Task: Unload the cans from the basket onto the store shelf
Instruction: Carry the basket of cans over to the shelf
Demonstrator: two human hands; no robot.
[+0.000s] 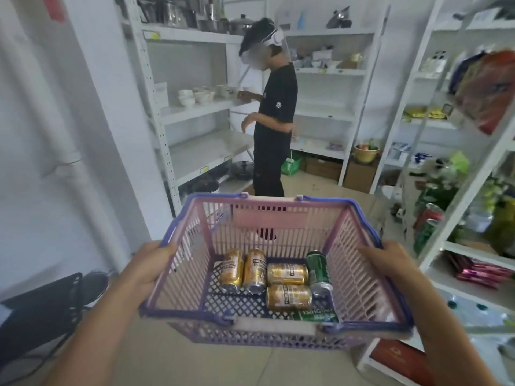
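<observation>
I grip the basket rims, left hand at 9, right hand at 3. Inside: four gold cans, two green cans. Shelf at 3, floor open at 12.

Hardly any lettering can be read from here. The green can lying against the near wall of the basket shows white capitals, upside down and partly hidden, that I cannot make out for certain. The gold cans carry dark label bands with print too blurred to read.
</observation>
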